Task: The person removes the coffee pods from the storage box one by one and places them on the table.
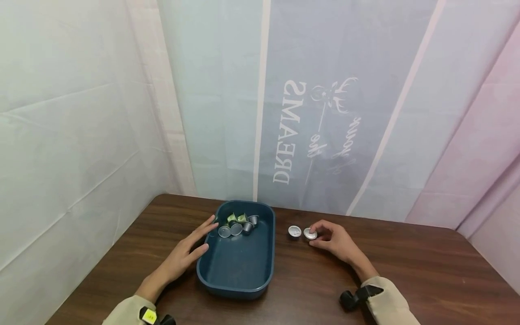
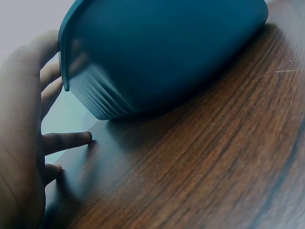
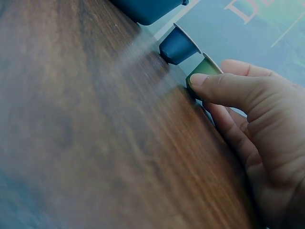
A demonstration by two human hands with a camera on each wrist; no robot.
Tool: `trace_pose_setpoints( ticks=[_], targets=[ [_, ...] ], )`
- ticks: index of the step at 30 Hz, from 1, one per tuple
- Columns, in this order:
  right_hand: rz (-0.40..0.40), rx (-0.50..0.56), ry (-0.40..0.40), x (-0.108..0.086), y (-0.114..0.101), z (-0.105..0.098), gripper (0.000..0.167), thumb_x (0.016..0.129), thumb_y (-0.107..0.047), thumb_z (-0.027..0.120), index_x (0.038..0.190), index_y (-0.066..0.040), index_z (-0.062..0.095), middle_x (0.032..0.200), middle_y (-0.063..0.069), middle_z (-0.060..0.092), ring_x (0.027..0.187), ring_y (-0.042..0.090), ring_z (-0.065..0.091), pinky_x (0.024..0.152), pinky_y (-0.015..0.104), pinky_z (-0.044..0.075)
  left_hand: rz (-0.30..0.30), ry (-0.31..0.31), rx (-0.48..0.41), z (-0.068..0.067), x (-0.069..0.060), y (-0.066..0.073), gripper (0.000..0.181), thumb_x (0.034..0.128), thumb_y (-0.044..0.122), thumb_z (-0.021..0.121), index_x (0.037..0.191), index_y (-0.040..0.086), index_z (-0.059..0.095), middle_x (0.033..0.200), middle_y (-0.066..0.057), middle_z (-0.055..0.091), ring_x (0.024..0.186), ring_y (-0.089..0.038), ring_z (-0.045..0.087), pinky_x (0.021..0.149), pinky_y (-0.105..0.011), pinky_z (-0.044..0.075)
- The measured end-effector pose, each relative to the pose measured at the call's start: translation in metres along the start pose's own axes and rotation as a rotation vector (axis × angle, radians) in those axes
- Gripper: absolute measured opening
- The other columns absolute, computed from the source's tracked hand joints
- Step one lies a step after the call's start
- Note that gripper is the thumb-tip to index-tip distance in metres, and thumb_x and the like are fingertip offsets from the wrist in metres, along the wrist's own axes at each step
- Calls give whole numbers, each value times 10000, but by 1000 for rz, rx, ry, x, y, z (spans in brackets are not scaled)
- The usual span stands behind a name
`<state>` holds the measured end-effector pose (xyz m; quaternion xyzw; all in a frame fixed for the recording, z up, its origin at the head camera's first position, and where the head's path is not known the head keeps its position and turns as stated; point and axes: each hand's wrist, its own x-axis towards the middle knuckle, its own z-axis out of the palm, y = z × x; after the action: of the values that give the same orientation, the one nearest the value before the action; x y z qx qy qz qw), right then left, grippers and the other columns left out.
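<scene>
Right grip [image 1: 334,240], lower right of centre in the head view, pinches a green capsule [image 1: 310,234] beside a blue capsule [image 1: 294,232], while the left grip [image 1: 183,255], its fingers apart, touches the blue tray [image 1: 235,266] of other capsules [image 1: 236,229] at lower centre. Left wrist view: those fingers meet its rim at upper left, above the bench [image 2: 214,148]. Right wrist view: thumb and fingers are clamped on the green capsule, upper right of centre, just beside the blue capsule
</scene>
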<state>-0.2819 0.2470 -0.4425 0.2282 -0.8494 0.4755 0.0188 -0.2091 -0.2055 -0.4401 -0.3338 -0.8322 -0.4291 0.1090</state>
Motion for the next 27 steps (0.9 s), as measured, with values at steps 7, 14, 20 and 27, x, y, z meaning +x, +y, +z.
trace_pose_setpoints(
  ticks=[7,14,20,27],
  targets=[
    [-1,33,3,-1,1,-1,326,742,-105,832,999,-134,634,1045,88,610,802,206,663,705,292,536,4,-4,-12,0,1,0,529,985,26,465,1492,111,342,1568,-146,190,1418,-284,217,979,-665,282],
    [-68,68,-9,-2,-11,0,343,751,-29,809,1039,-33,622,1077,145,606,848,313,651,731,319,539,-3,0,-7,1,1,0,525,986,28,464,1491,103,341,1577,-98,182,1419,-278,217,992,-643,289],
    [-99,92,-17,-6,-32,-2,334,760,-24,800,1035,18,614,1104,173,611,865,358,637,734,340,541,-10,-2,-8,1,0,-3,534,982,11,462,1493,101,337,1579,-91,180,1420,-266,217,987,-645,293],
    [-132,89,-3,-7,-32,-4,344,772,-40,796,1050,30,606,1106,189,621,898,345,631,742,345,538,-13,1,1,2,0,-2,533,983,22,467,1493,110,339,1576,-100,186,1420,-251,221,984,-645,296]
  ],
)
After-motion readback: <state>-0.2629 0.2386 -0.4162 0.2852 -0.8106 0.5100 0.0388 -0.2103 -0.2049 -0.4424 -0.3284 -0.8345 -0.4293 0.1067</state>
